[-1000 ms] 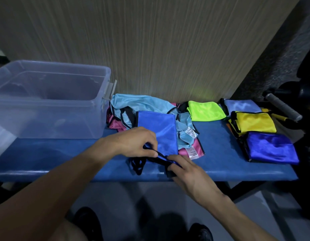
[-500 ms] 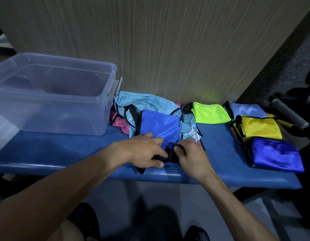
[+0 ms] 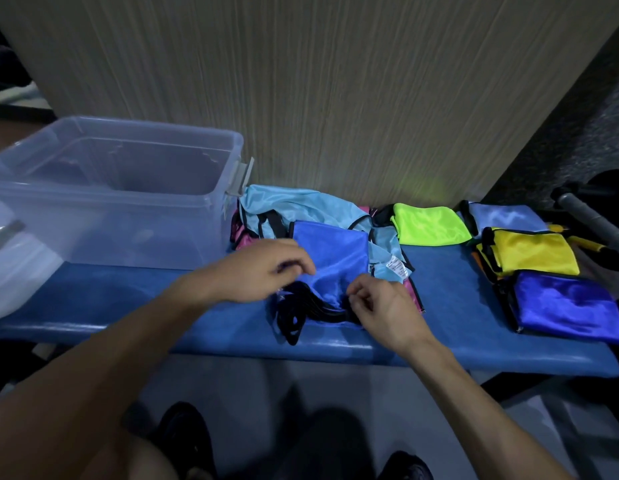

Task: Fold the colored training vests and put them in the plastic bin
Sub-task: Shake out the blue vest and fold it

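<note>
Both hands work the blue vest at the bench front, its long axis running away from the person: left hand fingers curled, apparently pinching the hem; right hand pinching black trim. Bin sits left.

Frame centre: left hand and right hand hover with curled fingers over blue vest on worktop.
</note>
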The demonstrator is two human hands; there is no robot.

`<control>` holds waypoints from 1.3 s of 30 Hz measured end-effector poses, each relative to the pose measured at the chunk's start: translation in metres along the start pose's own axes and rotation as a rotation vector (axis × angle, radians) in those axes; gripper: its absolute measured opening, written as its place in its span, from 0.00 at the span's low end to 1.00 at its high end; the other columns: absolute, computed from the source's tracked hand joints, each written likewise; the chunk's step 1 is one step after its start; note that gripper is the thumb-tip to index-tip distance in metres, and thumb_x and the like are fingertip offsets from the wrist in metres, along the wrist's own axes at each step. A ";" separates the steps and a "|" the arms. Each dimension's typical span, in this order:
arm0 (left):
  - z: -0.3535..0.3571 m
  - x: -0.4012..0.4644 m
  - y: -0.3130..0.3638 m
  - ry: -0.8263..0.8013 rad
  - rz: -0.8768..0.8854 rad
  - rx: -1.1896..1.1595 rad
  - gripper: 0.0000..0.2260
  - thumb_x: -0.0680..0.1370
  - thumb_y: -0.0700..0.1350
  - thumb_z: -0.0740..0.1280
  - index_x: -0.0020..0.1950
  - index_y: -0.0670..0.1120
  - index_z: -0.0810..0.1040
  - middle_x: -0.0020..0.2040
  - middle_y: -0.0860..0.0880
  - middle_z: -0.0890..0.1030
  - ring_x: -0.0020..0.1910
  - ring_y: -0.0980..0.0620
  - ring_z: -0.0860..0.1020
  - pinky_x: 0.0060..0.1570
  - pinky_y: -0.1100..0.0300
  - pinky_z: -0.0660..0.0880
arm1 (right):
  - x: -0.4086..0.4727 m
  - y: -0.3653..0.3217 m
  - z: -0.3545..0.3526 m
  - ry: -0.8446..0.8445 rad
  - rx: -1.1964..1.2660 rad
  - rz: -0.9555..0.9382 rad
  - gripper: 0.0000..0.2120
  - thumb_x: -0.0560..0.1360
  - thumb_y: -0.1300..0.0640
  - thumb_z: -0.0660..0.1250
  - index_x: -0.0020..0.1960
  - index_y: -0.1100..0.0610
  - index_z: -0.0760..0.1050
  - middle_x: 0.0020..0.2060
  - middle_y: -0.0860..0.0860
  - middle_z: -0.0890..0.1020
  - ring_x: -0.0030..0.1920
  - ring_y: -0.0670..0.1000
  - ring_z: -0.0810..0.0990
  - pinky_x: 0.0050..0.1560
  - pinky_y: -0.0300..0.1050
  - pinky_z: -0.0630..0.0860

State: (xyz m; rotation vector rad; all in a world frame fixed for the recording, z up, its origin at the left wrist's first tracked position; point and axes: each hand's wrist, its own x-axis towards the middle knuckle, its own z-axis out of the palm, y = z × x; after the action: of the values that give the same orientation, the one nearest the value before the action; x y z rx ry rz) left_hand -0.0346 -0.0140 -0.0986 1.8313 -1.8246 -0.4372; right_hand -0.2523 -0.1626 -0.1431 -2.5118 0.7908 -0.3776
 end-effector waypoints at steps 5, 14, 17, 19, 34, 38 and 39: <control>-0.020 -0.039 0.003 -0.145 -0.105 0.108 0.04 0.76 0.48 0.72 0.49 0.55 0.81 0.44 0.59 0.82 0.43 0.59 0.80 0.44 0.61 0.77 | -0.013 -0.014 -0.009 -0.122 -0.388 -0.188 0.27 0.74 0.36 0.50 0.65 0.47 0.72 0.47 0.44 0.82 0.57 0.52 0.73 0.58 0.52 0.68; 0.038 -0.084 0.042 0.095 -0.164 0.331 0.18 0.73 0.66 0.68 0.57 0.62 0.69 0.43 0.62 0.71 0.43 0.61 0.73 0.40 0.63 0.69 | -0.017 -0.025 0.014 0.007 -0.615 -0.267 0.30 0.72 0.34 0.64 0.68 0.49 0.72 0.47 0.49 0.84 0.53 0.57 0.77 0.54 0.55 0.69; 0.057 -0.082 0.045 0.165 -0.147 0.486 0.19 0.74 0.66 0.63 0.62 0.62 0.70 0.50 0.59 0.76 0.49 0.53 0.80 0.39 0.55 0.74 | -0.016 -0.023 0.015 0.013 -0.600 -0.271 0.29 0.72 0.35 0.66 0.68 0.50 0.72 0.47 0.49 0.83 0.53 0.57 0.77 0.54 0.55 0.69; 0.061 -0.073 0.049 0.146 -0.188 0.565 0.17 0.77 0.64 0.63 0.61 0.59 0.71 0.54 0.56 0.77 0.52 0.49 0.81 0.39 0.54 0.72 | -0.017 -0.023 0.015 0.014 -0.610 -0.268 0.29 0.72 0.35 0.66 0.68 0.50 0.72 0.48 0.49 0.83 0.53 0.57 0.76 0.54 0.55 0.69; 0.050 -0.066 0.056 0.070 -0.274 0.571 0.07 0.76 0.54 0.65 0.53 0.57 0.72 0.54 0.57 0.70 0.54 0.52 0.72 0.39 0.56 0.66 | -0.015 -0.026 0.033 0.113 -0.679 -0.252 0.24 0.71 0.39 0.68 0.62 0.51 0.76 0.40 0.51 0.82 0.45 0.58 0.79 0.50 0.57 0.66; 0.071 -0.062 0.047 0.169 -0.182 0.580 0.13 0.74 0.55 0.70 0.55 0.57 0.72 0.53 0.55 0.70 0.49 0.51 0.75 0.32 0.56 0.66 | -0.016 -0.026 0.032 0.097 -0.673 -0.247 0.25 0.72 0.39 0.68 0.64 0.52 0.75 0.41 0.51 0.82 0.45 0.58 0.79 0.52 0.57 0.69; 0.075 -0.061 0.045 0.186 -0.169 0.592 0.14 0.73 0.55 0.72 0.55 0.57 0.72 0.52 0.55 0.71 0.47 0.50 0.76 0.30 0.57 0.65 | -0.016 -0.025 0.032 0.097 -0.677 -0.246 0.25 0.72 0.39 0.69 0.64 0.52 0.76 0.40 0.51 0.82 0.45 0.58 0.79 0.52 0.57 0.69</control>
State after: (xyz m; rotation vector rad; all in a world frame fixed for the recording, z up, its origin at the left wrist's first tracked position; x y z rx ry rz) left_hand -0.1166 0.0381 -0.1422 2.3290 -1.7946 0.2461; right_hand -0.2405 -0.1233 -0.1593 -3.2639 0.7328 -0.3567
